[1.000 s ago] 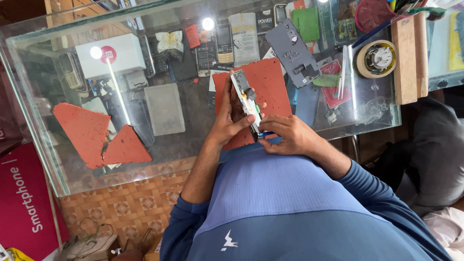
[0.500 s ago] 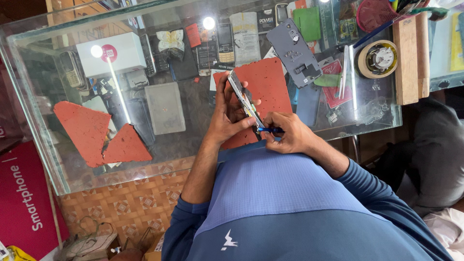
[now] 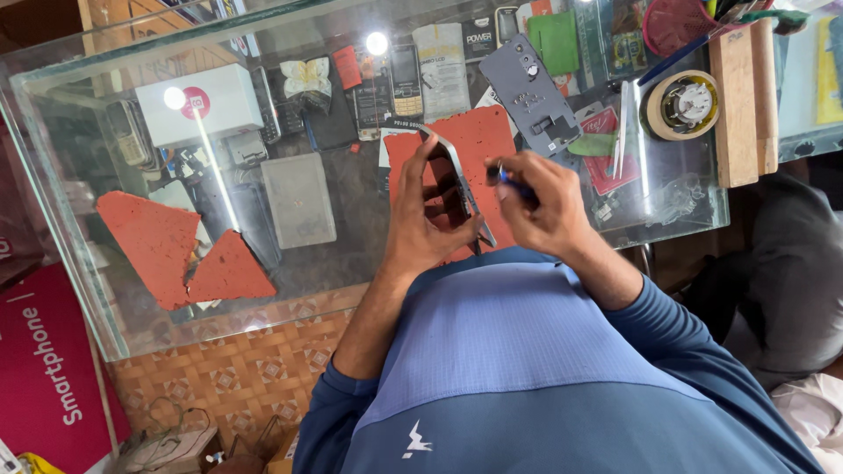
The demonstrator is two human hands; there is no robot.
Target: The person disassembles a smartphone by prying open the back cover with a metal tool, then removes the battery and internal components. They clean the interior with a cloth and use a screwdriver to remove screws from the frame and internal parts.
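Head view, centre of frame: left hand (image 3: 426, 230) wraps around a phone (image 3: 458, 189) held on edge above the red mat (image 3: 479, 140) on the glass counter (image 3: 351, 219). Right hand (image 3: 540, 206) pinches a small blue-handled tool (image 3: 509, 178) just right of the phone. Grey fixture plate (image 3: 536, 96) and tape roll (image 3: 683, 105), upper right. Handling note: the work likely goes best with the phone braced firmly and the tool pressed lightly.
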